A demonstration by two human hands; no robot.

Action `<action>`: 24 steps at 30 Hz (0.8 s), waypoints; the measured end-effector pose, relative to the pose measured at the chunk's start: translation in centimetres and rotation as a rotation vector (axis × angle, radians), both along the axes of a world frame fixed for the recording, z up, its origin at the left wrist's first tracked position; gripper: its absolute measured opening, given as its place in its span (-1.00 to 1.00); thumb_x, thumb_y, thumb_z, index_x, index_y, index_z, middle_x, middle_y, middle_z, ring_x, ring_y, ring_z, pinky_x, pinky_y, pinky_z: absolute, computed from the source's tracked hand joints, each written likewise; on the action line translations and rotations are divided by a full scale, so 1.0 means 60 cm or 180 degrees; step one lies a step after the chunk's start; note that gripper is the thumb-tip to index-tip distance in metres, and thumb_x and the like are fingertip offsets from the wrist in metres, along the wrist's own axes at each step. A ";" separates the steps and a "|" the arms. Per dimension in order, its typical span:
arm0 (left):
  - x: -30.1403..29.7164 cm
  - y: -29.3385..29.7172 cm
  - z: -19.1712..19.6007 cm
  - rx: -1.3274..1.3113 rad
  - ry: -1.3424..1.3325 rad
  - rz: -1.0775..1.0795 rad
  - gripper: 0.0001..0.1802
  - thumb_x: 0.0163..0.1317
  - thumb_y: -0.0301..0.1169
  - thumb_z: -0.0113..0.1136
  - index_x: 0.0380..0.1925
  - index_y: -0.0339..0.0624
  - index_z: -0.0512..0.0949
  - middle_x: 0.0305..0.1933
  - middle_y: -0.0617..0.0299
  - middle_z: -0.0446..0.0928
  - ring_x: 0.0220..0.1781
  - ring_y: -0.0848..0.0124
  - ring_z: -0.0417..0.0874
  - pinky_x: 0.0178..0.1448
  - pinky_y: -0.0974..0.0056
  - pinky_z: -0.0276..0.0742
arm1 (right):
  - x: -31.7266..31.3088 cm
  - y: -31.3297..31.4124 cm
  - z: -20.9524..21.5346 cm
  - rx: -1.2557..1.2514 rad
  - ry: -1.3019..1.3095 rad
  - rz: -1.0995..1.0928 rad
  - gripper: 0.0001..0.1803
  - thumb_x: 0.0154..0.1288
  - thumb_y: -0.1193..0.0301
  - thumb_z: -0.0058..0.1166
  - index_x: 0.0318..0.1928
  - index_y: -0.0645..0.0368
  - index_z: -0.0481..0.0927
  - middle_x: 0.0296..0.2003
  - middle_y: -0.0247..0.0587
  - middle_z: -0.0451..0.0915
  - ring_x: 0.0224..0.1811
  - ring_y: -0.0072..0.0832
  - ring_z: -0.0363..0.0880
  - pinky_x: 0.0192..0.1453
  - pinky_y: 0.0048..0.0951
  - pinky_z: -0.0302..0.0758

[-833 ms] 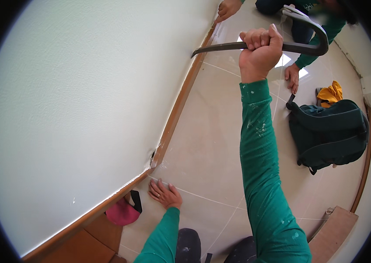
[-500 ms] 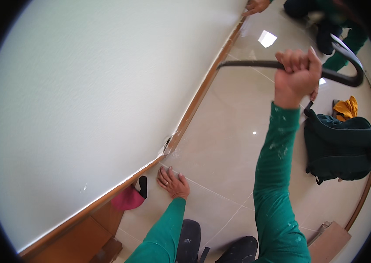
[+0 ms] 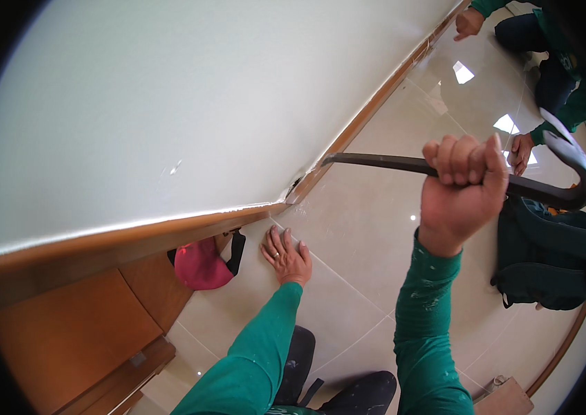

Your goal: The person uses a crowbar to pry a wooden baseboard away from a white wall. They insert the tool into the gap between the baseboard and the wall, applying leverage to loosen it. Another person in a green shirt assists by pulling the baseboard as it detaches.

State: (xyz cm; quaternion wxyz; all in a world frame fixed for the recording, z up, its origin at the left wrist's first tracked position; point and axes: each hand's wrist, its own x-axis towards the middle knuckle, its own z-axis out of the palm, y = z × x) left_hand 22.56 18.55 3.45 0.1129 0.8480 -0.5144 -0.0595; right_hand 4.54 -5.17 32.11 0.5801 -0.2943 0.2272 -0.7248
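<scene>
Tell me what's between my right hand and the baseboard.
In the head view, the straight shaft of the dark pry bar runs from your right hand toward the baseboard, over tiled floor.

Right hand clenched, right forearm extended forward. Left hand palm down, fingers straight, slightly parted; left forearm angled forward. Knees below.

Soft, fairly bright light is spread over the pale wall left of the right fingers. Sharp white glare is thrown back by the glossy floor beyond them; a sheen is caught by the hooked bar. Edges are bowed, corners blackened.
</scene>
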 end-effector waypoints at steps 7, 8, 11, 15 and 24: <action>0.001 0.003 -0.002 -0.0046 0.0011 0.0003 -0.37 0.37 -0.16 0.11 0.37 -0.17 0.30 0.60 -0.12 0.09 0.66 -0.10 0.01 0.63 -0.37 -0.23 | 0.043 0.033 -0.037 0.0095 0.0094 -0.0307 -0.49 0.56 0.27 -0.14 -0.59 0.00 0.06 -0.67 -0.41 0.03 -0.59 -0.54 -0.03 -0.40 -0.34 0.02; 0.001 0.003 -0.001 -0.0076 -0.0012 -0.0011 -0.37 0.37 -0.15 0.11 0.37 -0.16 0.31 0.60 -0.12 0.10 0.66 -0.10 0.01 0.63 -0.37 -0.23 | 0.044 0.037 -0.039 0.0109 0.0109 -0.0394 -0.49 0.56 0.27 -0.13 -0.59 0.00 0.05 -0.67 -0.41 0.02 -0.59 -0.54 -0.03 -0.39 -0.34 0.03; 0.001 0.003 0.001 -0.0071 0.0003 -0.0006 -0.37 0.36 -0.15 0.11 0.37 -0.16 0.31 0.60 -0.13 0.11 0.66 -0.11 0.01 0.63 -0.37 -0.23 | 0.041 0.052 -0.046 0.0168 0.0089 -0.0569 -0.49 0.54 0.27 -0.12 -0.59 -0.01 0.05 -0.67 -0.42 0.02 -0.59 -0.54 -0.04 -0.39 -0.35 0.04; 0.002 0.002 0.001 -0.0084 0.0020 0.0021 -0.36 0.36 -0.15 0.11 0.37 -0.16 0.31 0.59 -0.14 0.11 0.66 -0.11 0.02 0.63 -0.37 -0.23 | 0.040 0.080 -0.056 0.0419 -0.0144 -0.0688 -0.51 0.53 0.28 -0.12 -0.59 -0.02 0.05 -0.68 -0.42 0.02 -0.59 -0.55 -0.04 -0.39 -0.35 0.05; 0.004 0.004 -0.007 -0.0114 -0.0072 0.0007 -0.36 0.35 -0.13 0.11 0.37 -0.16 0.33 0.59 -0.14 0.12 0.66 -0.12 0.01 0.64 -0.37 -0.25 | 0.074 0.096 -0.069 0.0188 0.0011 -0.0457 -0.52 0.52 0.29 -0.13 -0.58 0.00 0.04 -0.68 -0.41 0.04 -0.59 -0.55 -0.05 -0.40 -0.35 0.05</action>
